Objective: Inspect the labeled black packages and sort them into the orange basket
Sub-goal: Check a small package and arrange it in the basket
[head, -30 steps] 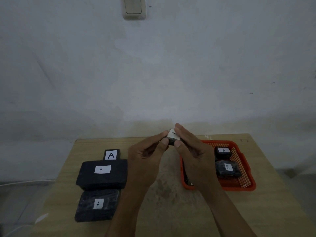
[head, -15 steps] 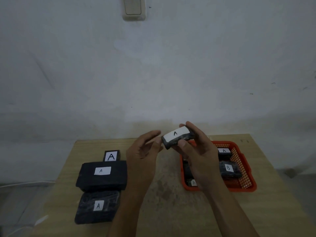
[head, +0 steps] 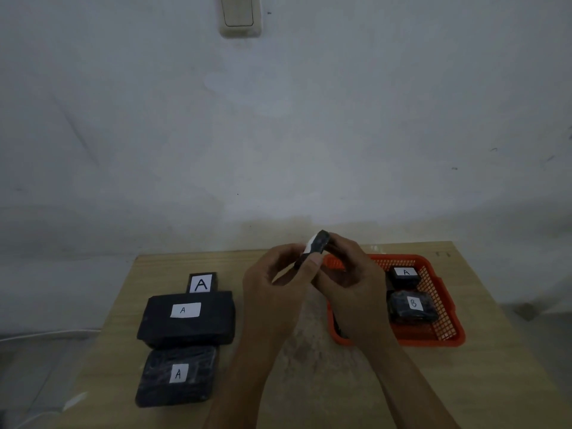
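A dim, unevenly plastered whitish wall (head: 278, 119) is filling most of the view, carrying a cream plastic wall switch (head: 240, 15) near the top. A light wooden table (head: 309, 382) is standing against it, and a thin white cable (head: 46, 334) is trailing across the grey floor (head: 37, 373).

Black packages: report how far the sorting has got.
Done: two packages, the A package and the B package, lie in the orange basket. In hand: both hands, left hand and right hand, hold one small package above the table. Left: three A packages on the table's left side.
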